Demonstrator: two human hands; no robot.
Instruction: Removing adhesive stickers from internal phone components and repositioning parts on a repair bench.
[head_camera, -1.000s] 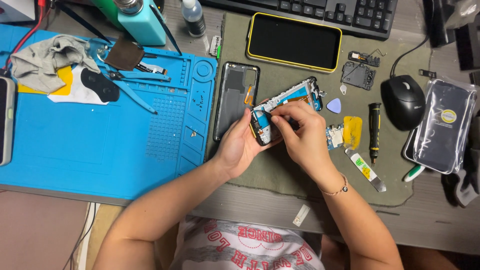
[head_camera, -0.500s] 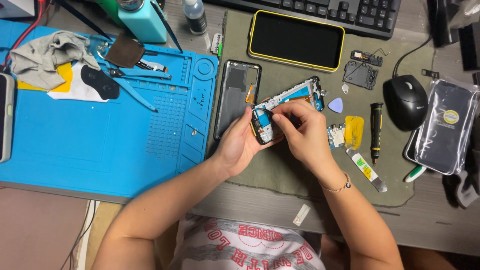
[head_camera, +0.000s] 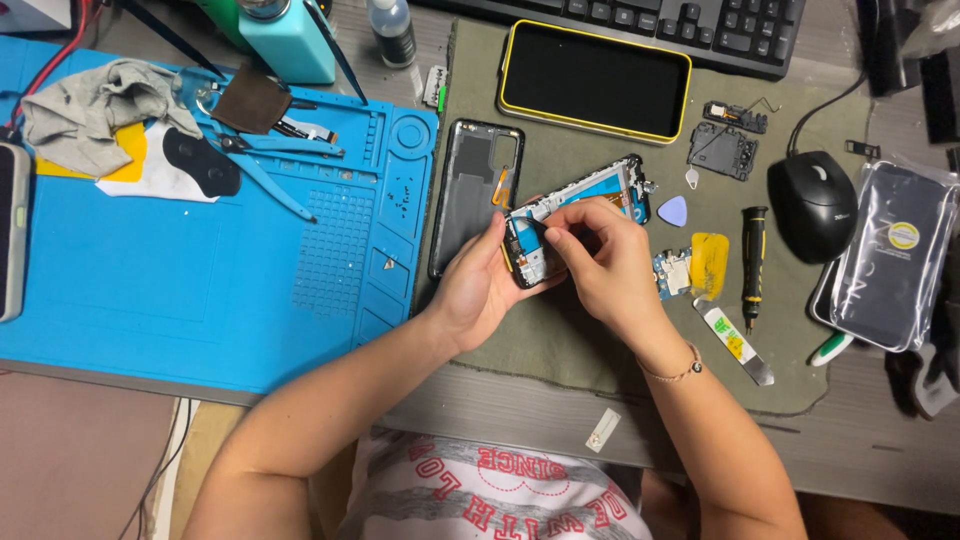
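An opened phone with its back off lies tilted over a grey-green cloth mat. My left hand cups its lower end from the left. My right hand rests on top of it, fingertips pinched down on the inner parts near the lower end. What the fingertips hold is hidden. The phone's dark back cover lies just left of my hands. A small circuit board and a yellow piece sit right beside my right hand.
A blue work mat with tweezers, a grey rag and a teal bottle lies left. A yellow-cased phone, keyboard, mouse, screwdriver, blue pick, metal spudger and bagged phone surround the hands.
My hands stay on the opened phone. The fingers of my right hand shift slightly over its lower end. The view has drifted a little.
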